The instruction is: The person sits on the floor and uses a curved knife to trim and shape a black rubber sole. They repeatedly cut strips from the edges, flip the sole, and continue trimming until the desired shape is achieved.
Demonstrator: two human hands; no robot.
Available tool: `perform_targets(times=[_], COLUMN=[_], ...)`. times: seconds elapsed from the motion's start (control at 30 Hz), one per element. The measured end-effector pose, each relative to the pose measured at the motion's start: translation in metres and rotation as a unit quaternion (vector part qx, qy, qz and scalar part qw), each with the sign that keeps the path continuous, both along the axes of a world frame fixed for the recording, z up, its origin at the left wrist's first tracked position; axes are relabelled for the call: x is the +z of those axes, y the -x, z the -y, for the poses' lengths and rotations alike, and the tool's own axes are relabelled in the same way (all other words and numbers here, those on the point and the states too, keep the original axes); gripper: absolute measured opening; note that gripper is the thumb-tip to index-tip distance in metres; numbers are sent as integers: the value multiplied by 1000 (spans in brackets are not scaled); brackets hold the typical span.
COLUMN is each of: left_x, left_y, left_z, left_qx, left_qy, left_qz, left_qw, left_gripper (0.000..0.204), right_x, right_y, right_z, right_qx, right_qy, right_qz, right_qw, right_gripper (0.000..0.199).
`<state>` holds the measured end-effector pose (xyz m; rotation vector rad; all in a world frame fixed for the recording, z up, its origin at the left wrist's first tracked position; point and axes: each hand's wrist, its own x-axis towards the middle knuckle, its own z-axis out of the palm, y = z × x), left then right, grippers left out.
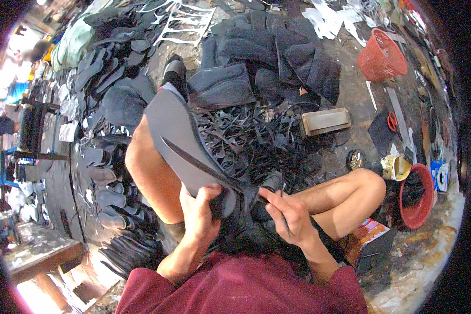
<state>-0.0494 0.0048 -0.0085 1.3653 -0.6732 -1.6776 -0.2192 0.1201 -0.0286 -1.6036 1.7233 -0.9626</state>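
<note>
A long grey sole piece (172,137) with a dark edge lies slanted across my raised left knee and lap. My left hand (200,209) is closed around its near end, thumb on top. A narrow dark strip (196,159) runs along its surface toward my right hand. My right hand (288,215) is closed on a slim knife-like tool (284,224), just right of the sole's near end; its cutting end is hard to make out. Black trimmings (251,136) lie heaped on the floor beyond the sole.
Black sheets (246,47) lie ahead, and stacked dark soles (107,65) at left. A pale rectangular block (326,121) sits beyond the trimmings. On the right are a red basket (382,55), red-handled scissors (392,121), a yellowish can (396,167) and a red tub (417,196).
</note>
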Motion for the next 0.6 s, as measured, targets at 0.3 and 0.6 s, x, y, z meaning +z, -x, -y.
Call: perform_targets(times=[0.3,0.6], left_x=[4,-7], left_y=[-13,-71], left_z=[-2,5], left_qx=[-39,-229], left_qy=[-24,110], left_qz=[-25,123], left_qw=[999,959], left_gripper=[59,86], right_x=[-56,8], right_y=[-72,-49], right_z=[129,186], right_qx=[-135,-28], right_qy=[122,107], right_qz=[73,71], right_qw=[981,991], right_gripper=[52,40])
